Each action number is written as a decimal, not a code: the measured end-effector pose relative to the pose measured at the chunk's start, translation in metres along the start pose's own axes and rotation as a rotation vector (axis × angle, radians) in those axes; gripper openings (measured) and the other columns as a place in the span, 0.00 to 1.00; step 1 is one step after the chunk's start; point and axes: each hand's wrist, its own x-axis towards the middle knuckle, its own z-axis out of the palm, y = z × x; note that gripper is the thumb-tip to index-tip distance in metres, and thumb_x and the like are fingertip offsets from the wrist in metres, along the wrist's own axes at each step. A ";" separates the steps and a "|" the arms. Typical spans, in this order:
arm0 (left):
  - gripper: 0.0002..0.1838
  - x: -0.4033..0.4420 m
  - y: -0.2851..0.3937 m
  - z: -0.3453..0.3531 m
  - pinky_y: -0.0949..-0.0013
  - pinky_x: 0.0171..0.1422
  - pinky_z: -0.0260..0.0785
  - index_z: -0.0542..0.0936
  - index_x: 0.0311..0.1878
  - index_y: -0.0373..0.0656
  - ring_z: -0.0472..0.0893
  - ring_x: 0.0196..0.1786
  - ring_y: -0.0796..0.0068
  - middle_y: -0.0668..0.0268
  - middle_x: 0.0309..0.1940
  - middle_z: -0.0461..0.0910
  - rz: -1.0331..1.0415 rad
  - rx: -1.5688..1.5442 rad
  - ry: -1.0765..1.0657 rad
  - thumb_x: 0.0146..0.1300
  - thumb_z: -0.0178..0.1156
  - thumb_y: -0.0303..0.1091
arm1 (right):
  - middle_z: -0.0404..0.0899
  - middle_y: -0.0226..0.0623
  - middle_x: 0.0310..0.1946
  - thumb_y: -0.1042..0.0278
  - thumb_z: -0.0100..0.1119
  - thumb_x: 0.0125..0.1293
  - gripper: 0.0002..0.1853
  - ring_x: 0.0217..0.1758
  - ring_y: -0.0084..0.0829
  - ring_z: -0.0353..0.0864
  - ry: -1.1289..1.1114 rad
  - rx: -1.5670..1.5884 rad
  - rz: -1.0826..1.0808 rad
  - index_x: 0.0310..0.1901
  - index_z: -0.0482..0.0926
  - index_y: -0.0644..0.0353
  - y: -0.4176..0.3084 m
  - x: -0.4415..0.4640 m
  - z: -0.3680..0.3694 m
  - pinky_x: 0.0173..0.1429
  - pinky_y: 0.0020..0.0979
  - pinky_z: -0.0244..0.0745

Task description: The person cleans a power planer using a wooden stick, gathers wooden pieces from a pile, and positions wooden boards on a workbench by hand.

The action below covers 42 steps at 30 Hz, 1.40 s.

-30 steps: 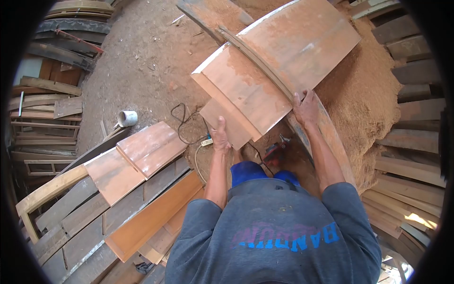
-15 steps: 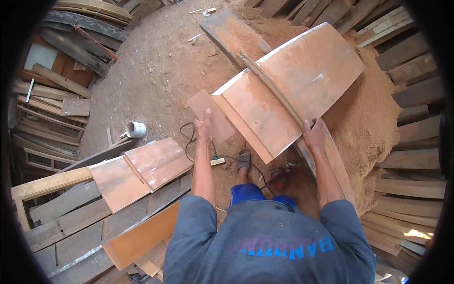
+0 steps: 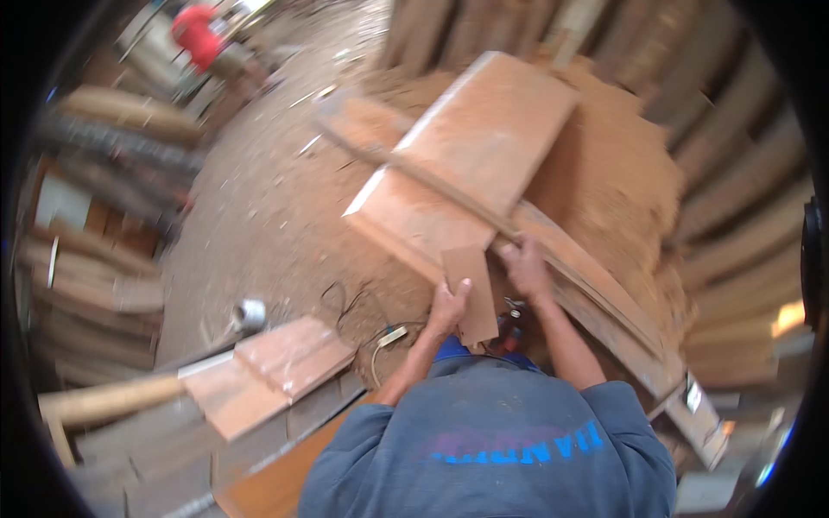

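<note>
A small thin wooden board is in my left hand, its thumb lying on the face. My right hand has its fingers at the end of a long narrow wooden strip, near the lower right corner of a large reddish panel. The strip crosses over the panel, which rests on a long plank. The small board is close to the panel's lower edge; motion blur hides whether they touch.
A sawdust heap lies right of the panel. Another panel rests on stacked boards at lower left, near a white pot. A cable with a socket is on the ground. A person in red is far off.
The small board has moved right in my left hand and turned more upright. The view has swung, bringing the person in red into sight. My right hand is still by the strip and panel.
</note>
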 end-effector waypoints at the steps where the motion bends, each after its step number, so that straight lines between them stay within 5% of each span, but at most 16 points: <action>1: 0.26 0.000 -0.004 0.020 0.62 0.64 0.76 0.70 0.69 0.31 0.82 0.58 0.67 0.54 0.57 0.82 0.030 -0.016 -0.070 0.75 0.63 0.36 | 0.81 0.60 0.58 0.52 0.59 0.75 0.27 0.63 0.54 0.81 -0.180 0.129 0.156 0.64 0.73 0.68 -0.028 -0.031 -0.027 0.69 0.48 0.74; 3: 0.24 0.003 -0.018 0.051 0.63 0.65 0.75 0.72 0.67 0.32 0.81 0.58 0.68 0.54 0.57 0.82 0.068 -0.045 -0.238 0.76 0.62 0.35 | 0.80 0.59 0.60 0.46 0.57 0.77 0.32 0.64 0.50 0.81 -0.227 0.221 0.085 0.66 0.75 0.69 0.045 -0.078 -0.021 0.69 0.45 0.74; 5: 0.24 -0.007 -0.020 0.089 0.61 0.67 0.74 0.74 0.67 0.32 0.82 0.60 0.65 0.53 0.58 0.82 0.011 -0.014 -0.463 0.75 0.63 0.37 | 0.84 0.54 0.58 0.40 0.56 0.77 0.36 0.62 0.39 0.82 -0.193 0.461 0.363 0.65 0.77 0.72 0.028 -0.130 -0.063 0.67 0.41 0.74; 9: 0.26 -0.021 -0.014 0.146 0.56 0.70 0.73 0.76 0.66 0.32 0.82 0.64 0.52 0.49 0.62 0.81 0.183 0.499 -0.823 0.73 0.65 0.41 | 0.87 0.39 0.42 0.45 0.56 0.80 0.28 0.46 0.27 0.82 0.315 0.647 0.439 0.55 0.83 0.70 0.101 -0.189 -0.098 0.50 0.37 0.79; 10: 0.30 -0.022 -0.009 0.157 0.50 0.75 0.69 0.76 0.67 0.34 0.77 0.70 0.40 0.43 0.66 0.78 0.347 0.688 -0.858 0.70 0.67 0.45 | 0.87 0.36 0.39 0.47 0.56 0.81 0.27 0.42 0.25 0.81 0.432 0.668 0.469 0.53 0.85 0.69 0.122 -0.203 -0.108 0.47 0.36 0.80; 12: 0.33 -0.024 0.002 0.176 0.48 0.79 0.64 0.75 0.69 0.35 0.72 0.74 0.39 0.41 0.70 0.75 0.451 0.932 -0.883 0.69 0.67 0.47 | 0.85 0.33 0.32 0.52 0.55 0.81 0.22 0.36 0.23 0.80 0.778 0.544 0.472 0.48 0.86 0.68 0.166 -0.225 -0.135 0.40 0.35 0.78; 13: 0.34 -0.024 0.004 0.184 0.46 0.81 0.61 0.75 0.70 0.36 0.70 0.76 0.38 0.40 0.72 0.73 0.507 1.051 -0.881 0.68 0.67 0.48 | 0.81 0.24 0.34 0.54 0.58 0.81 0.19 0.36 0.17 0.74 0.882 0.548 0.505 0.47 0.85 0.66 0.181 -0.238 -0.157 0.40 0.29 0.74; 15: 0.39 -0.012 -0.007 0.190 0.43 0.86 0.53 0.72 0.75 0.37 0.59 0.83 0.37 0.39 0.78 0.64 0.515 1.202 -0.879 0.68 0.66 0.53 | 0.81 0.29 0.33 0.53 0.60 0.79 0.20 0.35 0.22 0.76 1.069 0.386 0.654 0.46 0.83 0.68 0.253 -0.265 -0.189 0.38 0.34 0.77; 18: 0.44 0.011 -0.030 0.189 0.42 0.88 0.46 0.67 0.79 0.39 0.51 0.86 0.38 0.39 0.83 0.56 0.527 1.367 -0.858 0.66 0.67 0.54 | 0.88 0.50 0.38 0.50 0.61 0.76 0.29 0.39 0.38 0.85 1.240 0.254 0.831 0.48 0.83 0.79 0.285 -0.299 -0.262 0.45 0.43 0.80; 21: 0.47 0.035 -0.054 0.182 0.40 0.89 0.43 0.63 0.81 0.40 0.50 0.87 0.38 0.40 0.84 0.52 0.448 1.439 -0.889 0.65 0.68 0.54 | 0.88 0.58 0.42 0.47 0.60 0.74 0.31 0.45 0.50 0.89 1.224 0.006 0.951 0.50 0.84 0.78 0.373 -0.327 -0.321 0.50 0.47 0.82; 25: 0.50 0.033 -0.063 0.180 0.38 0.89 0.41 0.60 0.83 0.40 0.46 0.88 0.39 0.42 0.85 0.49 0.444 1.495 -0.848 0.63 0.70 0.53 | 0.83 0.66 0.57 0.42 0.60 0.74 0.33 0.64 0.60 0.83 0.972 -0.031 1.202 0.62 0.81 0.68 0.354 -0.334 -0.371 0.68 0.54 0.77; 26: 0.50 0.033 -0.063 0.181 0.38 0.89 0.41 0.60 0.83 0.40 0.46 0.88 0.39 0.42 0.85 0.49 0.428 1.500 -0.853 0.63 0.70 0.53 | 0.75 0.61 0.69 0.43 0.62 0.73 0.34 0.72 0.60 0.76 0.818 -0.127 1.384 0.71 0.74 0.60 0.348 -0.326 -0.376 0.72 0.55 0.72; 29: 0.51 0.036 -0.063 0.185 0.39 0.89 0.42 0.59 0.83 0.40 0.45 0.88 0.39 0.42 0.85 0.48 0.385 1.513 -0.847 0.63 0.70 0.53 | 0.66 0.55 0.76 0.45 0.65 0.72 0.35 0.76 0.61 0.68 0.758 -0.424 1.365 0.74 0.70 0.53 0.305 -0.313 -0.365 0.75 0.56 0.68; 35: 0.52 0.037 -0.068 0.181 0.40 0.89 0.43 0.59 0.83 0.42 0.46 0.88 0.39 0.42 0.86 0.48 0.375 1.473 -0.861 0.63 0.71 0.54 | 0.66 0.48 0.75 0.47 0.70 0.67 0.39 0.77 0.59 0.65 0.632 -0.777 1.108 0.78 0.67 0.39 0.295 -0.310 -0.330 0.76 0.55 0.67; 41: 0.50 0.036 -0.063 0.177 0.39 0.87 0.48 0.62 0.82 0.41 0.47 0.87 0.37 0.43 0.84 0.52 0.416 1.445 -0.865 0.63 0.70 0.54 | 0.70 0.46 0.71 0.54 0.71 0.66 0.38 0.72 0.55 0.71 0.525 -0.712 1.325 0.76 0.67 0.36 0.280 -0.315 -0.365 0.75 0.54 0.67; 42: 0.49 0.036 -0.062 0.178 0.38 0.87 0.50 0.62 0.82 0.41 0.48 0.87 0.37 0.43 0.84 0.54 0.433 1.446 -0.874 0.63 0.70 0.54 | 0.71 0.45 0.68 0.57 0.71 0.63 0.38 0.72 0.54 0.72 0.559 -0.697 1.321 0.75 0.68 0.42 0.290 -0.316 -0.368 0.74 0.53 0.68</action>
